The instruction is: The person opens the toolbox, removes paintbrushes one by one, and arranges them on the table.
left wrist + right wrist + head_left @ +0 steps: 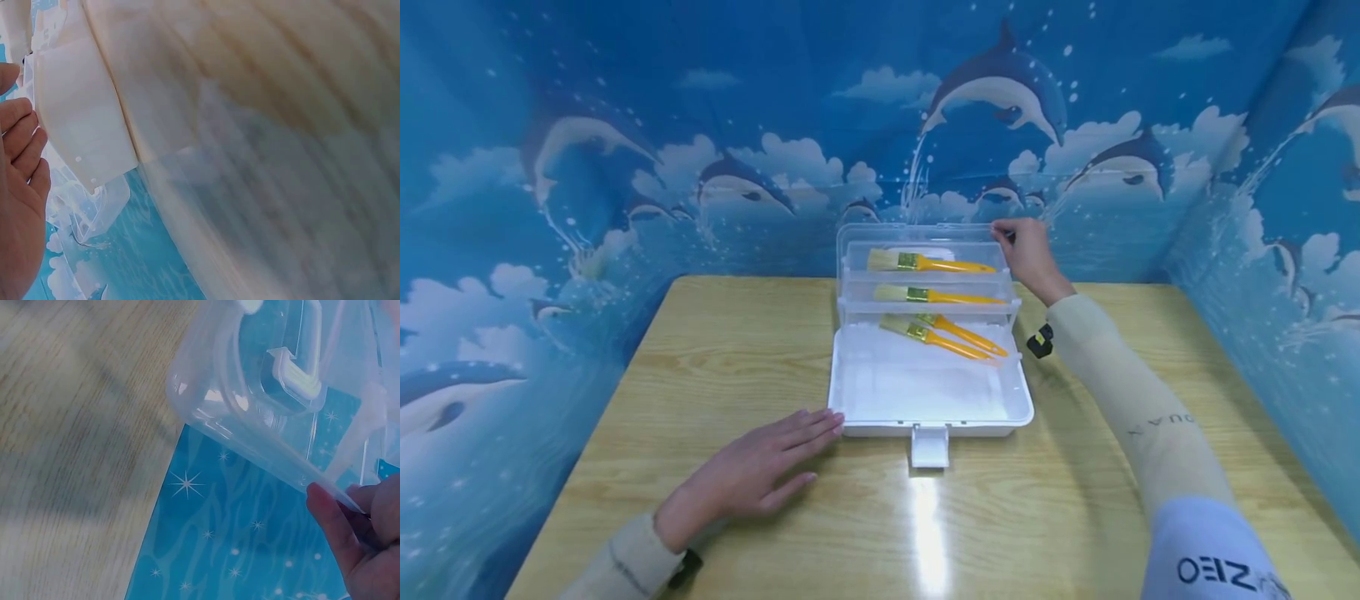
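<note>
A white plastic storage box stands on the table, its clear lid raised at the back. My right hand pinches the lid's right edge between thumb and fingers; the right wrist view shows the lid and hand close up. My left hand lies with straight fingers, fingertips at the box's front left corner. Yellow-handled brushes lie inside: one on the upper clear tray, one on the lower tray, and two crossing brushes in the base.
A white latch hangs down at the box's front. The wooden table ends at a blue dolphin-print backdrop behind and at both sides. A black wrist device sits by my right sleeve.
</note>
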### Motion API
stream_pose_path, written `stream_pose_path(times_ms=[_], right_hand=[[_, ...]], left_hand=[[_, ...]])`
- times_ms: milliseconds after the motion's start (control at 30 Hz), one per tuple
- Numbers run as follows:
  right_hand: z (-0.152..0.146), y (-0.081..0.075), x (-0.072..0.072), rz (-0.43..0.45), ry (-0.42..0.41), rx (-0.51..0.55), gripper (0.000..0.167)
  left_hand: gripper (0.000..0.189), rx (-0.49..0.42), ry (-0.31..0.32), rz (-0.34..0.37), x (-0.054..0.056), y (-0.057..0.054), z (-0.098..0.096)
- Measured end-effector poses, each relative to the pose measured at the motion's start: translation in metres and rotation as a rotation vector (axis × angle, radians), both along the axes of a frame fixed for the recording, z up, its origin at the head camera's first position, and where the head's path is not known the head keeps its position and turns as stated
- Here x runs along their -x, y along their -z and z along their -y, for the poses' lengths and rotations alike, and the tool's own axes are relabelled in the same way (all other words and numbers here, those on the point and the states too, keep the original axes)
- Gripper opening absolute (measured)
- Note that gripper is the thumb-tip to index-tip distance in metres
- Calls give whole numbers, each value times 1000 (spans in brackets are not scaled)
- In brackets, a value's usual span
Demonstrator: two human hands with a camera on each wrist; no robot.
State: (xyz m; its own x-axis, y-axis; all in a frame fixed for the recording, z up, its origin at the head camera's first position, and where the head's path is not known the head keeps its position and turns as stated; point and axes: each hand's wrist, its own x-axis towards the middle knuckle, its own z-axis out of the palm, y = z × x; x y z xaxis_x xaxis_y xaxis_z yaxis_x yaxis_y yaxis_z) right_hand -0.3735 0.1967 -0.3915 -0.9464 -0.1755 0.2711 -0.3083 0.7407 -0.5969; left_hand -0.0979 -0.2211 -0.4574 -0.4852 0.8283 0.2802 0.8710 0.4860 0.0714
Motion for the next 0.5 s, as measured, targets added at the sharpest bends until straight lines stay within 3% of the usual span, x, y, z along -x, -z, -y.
stream_pose_path(times_ms=[500], right_hand=[[-5,8,3,15,-9,-25,34]], left_hand=[[55,-12,-15,13,-2,-1,-1]])
